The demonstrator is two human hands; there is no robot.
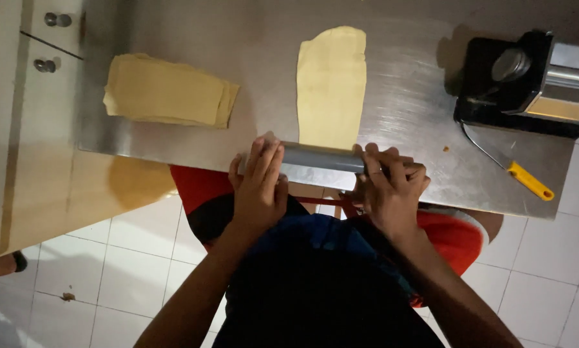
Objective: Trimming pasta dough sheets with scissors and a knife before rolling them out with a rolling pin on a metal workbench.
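Cabinet front: pale panel at far left with two round metal knobs, one above the other, beside the table's left edge.
Steel table: brushed metal top that fills the upper part of the view; its near edge runs just in front of both hands.
Dough stack: several flat, pale yellow sheets piled together on the left of the table, well apart from the hands.
Left hand: fingers stretched and laid flat over the left end of the grey roller, palm pressing down; it is open on the tool, not wrapped round it.
Grey roller: smooth grey cylinder lying crosswise near the table's front edge, between the two hands, resting on the near end of the long dough strip.
Dough strip: one long, pale yellow sheet running away from the roller toward the far side of the table, with a rounded far end.
Right hand: fingers curled over the right end of the roller, gripping it.
Yellow-handled tool: thin metal shaft with a yellow handle, lying on the table right of the hands.
Machine: black and steel device at the table's right corner, with a round knob on its side.
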